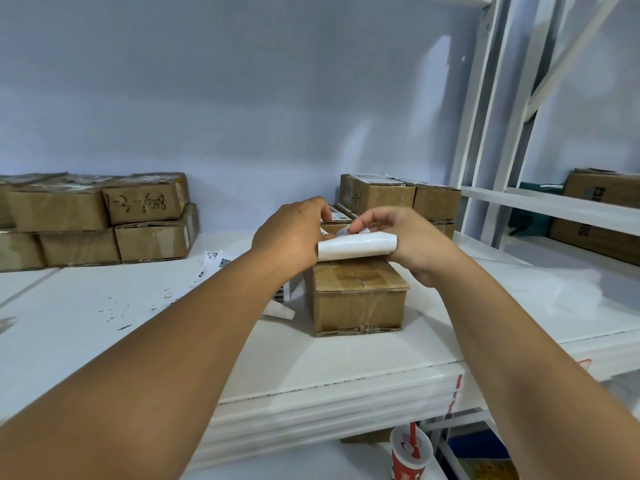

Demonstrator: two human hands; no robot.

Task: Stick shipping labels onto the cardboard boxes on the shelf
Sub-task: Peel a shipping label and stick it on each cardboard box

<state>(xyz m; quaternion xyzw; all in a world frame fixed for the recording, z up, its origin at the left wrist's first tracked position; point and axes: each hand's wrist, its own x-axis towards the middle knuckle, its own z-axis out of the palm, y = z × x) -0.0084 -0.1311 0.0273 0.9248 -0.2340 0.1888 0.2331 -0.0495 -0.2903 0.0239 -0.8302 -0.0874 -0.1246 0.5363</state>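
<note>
Left hand [287, 233] and right hand [401, 237] each pinched a curled shipping label [356, 247] just above a cardboard box [356, 299] on the shelf [104, 327], seemingly peeling its backing so it could go straight onto the lid.

A curled white label [356, 247] is just above a taped brown cardboard box [356, 299] standing on the white shelf [138, 323].

A curled white label [356, 245] is pinched between the left hand [289, 237] and the right hand [403, 240] just above a taped cardboard box [356, 299] on the white shelf [104, 323]. Stacked boxes [104, 220] are seen at the left, more boxes [398, 199] behind the hands, and loose labels [216, 259] lie between.
</note>
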